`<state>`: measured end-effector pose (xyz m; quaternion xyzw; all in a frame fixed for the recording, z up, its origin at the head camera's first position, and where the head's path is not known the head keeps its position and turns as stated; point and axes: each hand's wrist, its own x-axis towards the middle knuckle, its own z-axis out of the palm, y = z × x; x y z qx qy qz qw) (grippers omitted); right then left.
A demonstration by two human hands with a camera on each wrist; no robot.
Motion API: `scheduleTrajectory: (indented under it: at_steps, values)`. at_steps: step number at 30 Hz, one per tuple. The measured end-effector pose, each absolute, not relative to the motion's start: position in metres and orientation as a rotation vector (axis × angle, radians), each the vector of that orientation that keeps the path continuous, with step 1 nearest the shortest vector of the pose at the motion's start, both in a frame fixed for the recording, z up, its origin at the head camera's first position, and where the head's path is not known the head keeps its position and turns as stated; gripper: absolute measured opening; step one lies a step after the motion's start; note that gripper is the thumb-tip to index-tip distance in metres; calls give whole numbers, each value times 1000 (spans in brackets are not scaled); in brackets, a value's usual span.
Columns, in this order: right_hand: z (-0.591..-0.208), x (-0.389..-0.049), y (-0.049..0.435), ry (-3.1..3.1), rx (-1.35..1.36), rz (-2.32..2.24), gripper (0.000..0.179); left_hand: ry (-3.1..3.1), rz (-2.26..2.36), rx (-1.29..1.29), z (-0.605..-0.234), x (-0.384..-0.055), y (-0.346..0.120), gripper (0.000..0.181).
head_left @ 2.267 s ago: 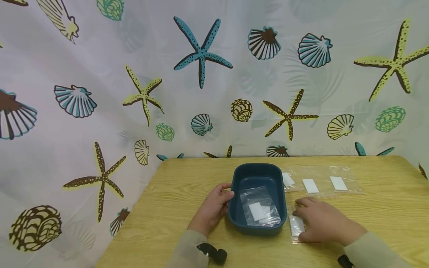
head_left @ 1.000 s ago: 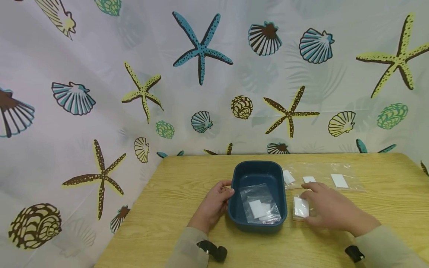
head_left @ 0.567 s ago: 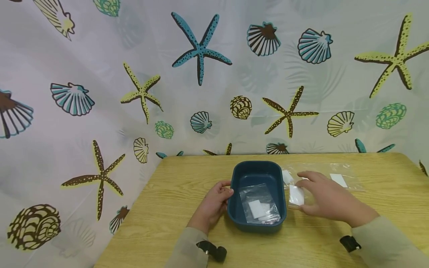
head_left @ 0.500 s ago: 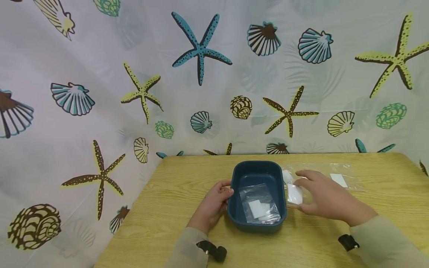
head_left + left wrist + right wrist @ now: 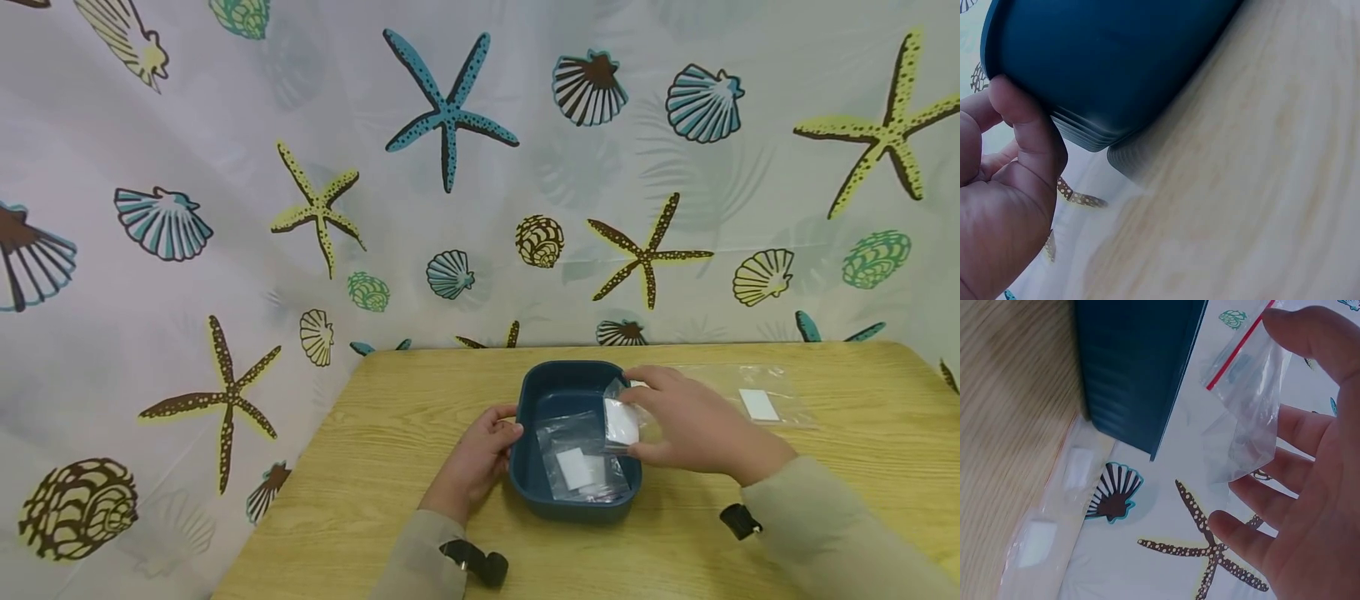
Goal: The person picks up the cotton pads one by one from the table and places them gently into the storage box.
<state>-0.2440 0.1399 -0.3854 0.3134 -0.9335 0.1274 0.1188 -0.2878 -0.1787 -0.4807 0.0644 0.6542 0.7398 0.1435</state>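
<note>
A dark blue plastic tub (image 5: 577, 512) stands on the table. My left hand (image 5: 483, 454) holds its left side, the thumb at the rim. In the left wrist view that hand (image 5: 1007, 181) lies against the tub's wall (image 5: 1110, 56). My right hand (image 5: 690, 425) pinches a small clear zip bag (image 5: 621, 422) with a white piece inside, over the tub's right rim. The right wrist view shows the bag's red seal strip (image 5: 1241, 344) near the thumb. Inside the tub lie clear bags (image 5: 558, 433) with white pieces (image 5: 574, 468).
To the right of the tub, more clear zip bags lie on the wooden table (image 5: 390, 400), one with a white piece (image 5: 758, 405) showing. My right hand partly covers the others. A curtain (image 5: 465, 225) printed with shells and starfish hangs behind and to the left.
My right hand has taken the zip bag from the table right of the tub, lifting it and carrying it left over the rim. The left hand and tub have stayed put.
</note>
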Motion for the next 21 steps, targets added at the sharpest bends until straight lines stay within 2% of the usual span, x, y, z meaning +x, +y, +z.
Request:
scheduleTrajectory:
  at_steps: [15,21]
  values:
    - [-389,-251,107,-2738,986,385,58,1884,2135,194,-481,-289,-179,44]
    - [-392,-251,106,-2761,1000,301,70,1883,2142,194,-480,-288,-177,43]
